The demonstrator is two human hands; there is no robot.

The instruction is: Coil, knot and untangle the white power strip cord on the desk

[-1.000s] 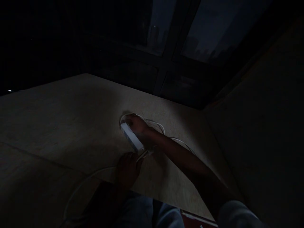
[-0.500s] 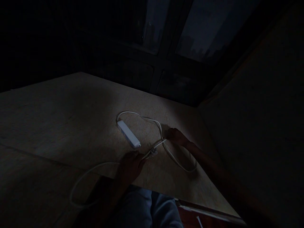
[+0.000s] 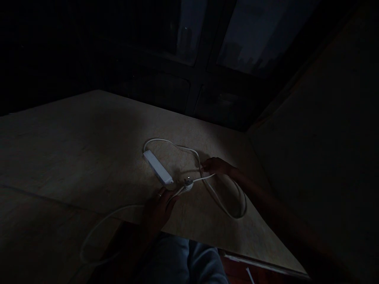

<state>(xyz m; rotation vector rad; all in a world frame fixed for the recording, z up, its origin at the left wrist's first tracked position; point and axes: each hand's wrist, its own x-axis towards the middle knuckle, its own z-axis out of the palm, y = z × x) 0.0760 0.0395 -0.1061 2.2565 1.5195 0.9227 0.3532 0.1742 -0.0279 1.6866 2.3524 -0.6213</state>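
A white power strip [image 3: 158, 167] lies on the pale surface, its white cord [image 3: 185, 148] curving from the far end towards my right hand [image 3: 217, 165]. That hand is closed on the cord, though the dim light hides the exact grip. My left hand [image 3: 160, 205], with a ring on one finger, is closed around the cord close to the near edge. Between the hands is the plug [image 3: 188, 184], its metal pins catching light. One loop of cord hangs below my right hand, and another bends out left of my left hand.
A pale stone-like surface [image 3: 118, 150] stretches out to dark window frames [image 3: 197, 79]. On the right stands a dark wall [image 3: 310, 138]. My legs in blue jeans [image 3: 177, 256] are below the near edge, beside a reddish area with a thin white strip [image 3: 250, 275].
The plug has turned and shows more clearly between my hands. My right hand has shifted slightly left, and the cord loop under it has changed shape. My left hand has drawn slightly left.
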